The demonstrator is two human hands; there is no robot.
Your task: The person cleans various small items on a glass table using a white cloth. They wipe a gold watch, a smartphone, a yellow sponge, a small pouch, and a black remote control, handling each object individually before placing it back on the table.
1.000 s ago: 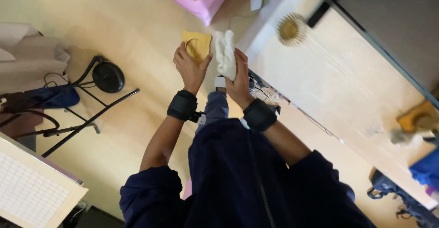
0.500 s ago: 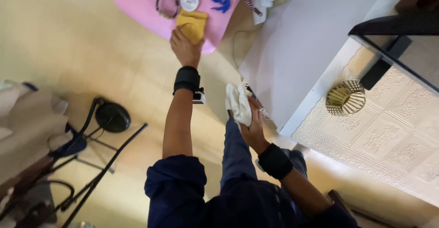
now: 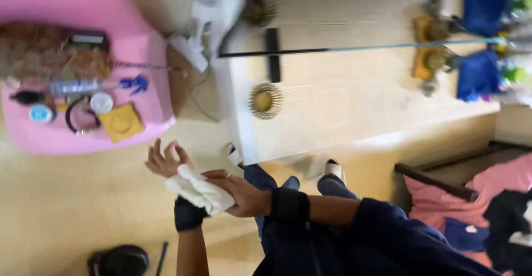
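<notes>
The person is standing over a pale wooden floor (image 3: 66,209), looking down. The right hand (image 3: 241,194) is curling its fingers around a crumpled white cloth (image 3: 199,190), gripping it and pressing it against the wrist of the left hand (image 3: 165,160). The left hand is holding nothing; its fingers are spreading apart, pointing toward a pink table (image 3: 149,88). Both wrists are wearing black bands.

A yellow square cloth (image 3: 121,122) is lying flat on the pink table near its lower edge, well apart from both hands. Beside it a round white lid (image 3: 101,102), a black loop of cable (image 3: 77,122), a blue clip-like piece (image 3: 136,84) and a small blue-rimmed jar (image 3: 41,113) are sitting among other blurred clutter.

To the right a white cabinet top (image 3: 343,110) is carrying a round gold wire ornament (image 3: 265,100), and a mirror above it is reflecting that ornament. Blue items (image 3: 476,76) are showing at the far end, too blurred to name. A black round base (image 3: 119,260) is resting on the floor below the forearm.
</notes>
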